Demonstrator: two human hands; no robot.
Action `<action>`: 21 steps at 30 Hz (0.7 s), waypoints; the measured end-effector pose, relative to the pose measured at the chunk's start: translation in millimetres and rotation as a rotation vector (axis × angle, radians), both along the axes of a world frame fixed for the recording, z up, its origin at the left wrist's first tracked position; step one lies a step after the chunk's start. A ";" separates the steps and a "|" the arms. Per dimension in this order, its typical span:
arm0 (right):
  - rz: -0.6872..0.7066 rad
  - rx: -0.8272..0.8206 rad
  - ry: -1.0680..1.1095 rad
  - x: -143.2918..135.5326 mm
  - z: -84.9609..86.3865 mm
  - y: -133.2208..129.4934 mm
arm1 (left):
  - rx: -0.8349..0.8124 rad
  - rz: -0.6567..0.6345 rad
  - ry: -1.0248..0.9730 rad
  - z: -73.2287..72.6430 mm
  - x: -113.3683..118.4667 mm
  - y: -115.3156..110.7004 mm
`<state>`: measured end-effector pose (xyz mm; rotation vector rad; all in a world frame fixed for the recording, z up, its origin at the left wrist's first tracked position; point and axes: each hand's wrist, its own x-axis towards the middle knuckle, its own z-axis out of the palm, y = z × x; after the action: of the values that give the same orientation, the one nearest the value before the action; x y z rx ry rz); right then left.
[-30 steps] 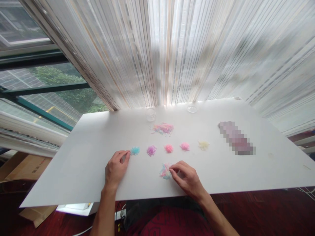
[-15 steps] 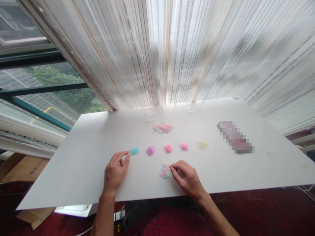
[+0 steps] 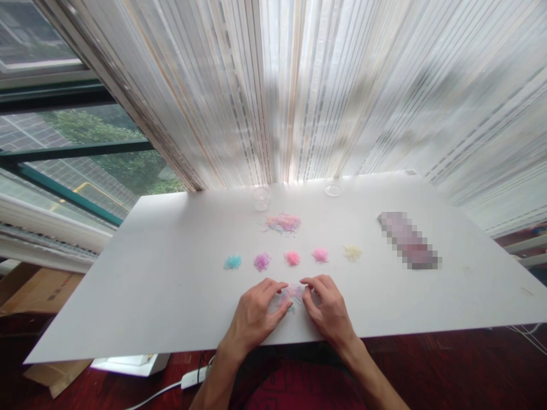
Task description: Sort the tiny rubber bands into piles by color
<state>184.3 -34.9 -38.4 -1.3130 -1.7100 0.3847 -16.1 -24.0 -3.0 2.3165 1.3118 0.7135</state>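
A small mixed-colour pile of thin elastic bands point(image 3: 293, 294) lies near the table's front edge, partly covered by my fingers. My left hand point(image 3: 258, 312) reaches over its left side, thumb and forefinger apart. On the right side of the pile is my right hand point(image 3: 328, 307), thumb and forefinger slightly parted. I see nothing held in either hand. Beyond them runs a row of single-colour heaps: teal bands point(image 3: 233, 262), purple bands point(image 3: 262, 261), coral bands point(image 3: 292, 258), pink bands point(image 3: 320, 254) and pale yellow bands point(image 3: 352, 253).
A larger mixed heap of bands point(image 3: 282, 222) lies behind the row. At the back of the white table point(image 3: 171, 285) stand a clear round container point(image 3: 261, 199) and a clear lid point(image 3: 333, 190). A pixelated flat object point(image 3: 409, 241) lies to the right. Curtains point(image 3: 290, 114) hang behind.
My left hand has moved right from the teal heap to the mixed pile near me. My right hand stays by that pile, its thumb and forefinger now further apart.
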 end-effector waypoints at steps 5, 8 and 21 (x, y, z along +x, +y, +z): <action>0.040 0.000 -0.107 -2.1 -0.2 0.4 | 0.012 0.025 0.024 -7.2 5.7 2.0; 0.052 -0.013 -0.154 -2.4 0.7 0.7 | 0.020 0.044 0.027 -10.3 7.3 2.6; 0.074 -0.025 -0.154 -1.3 1.6 1.8 | -0.007 0.056 0.009 -8.4 9.1 4.4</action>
<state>183.0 -33.1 -36.8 -1.3291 -1.8917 0.3561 -7.0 -19.6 -11.3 2.2879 1.3865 0.7156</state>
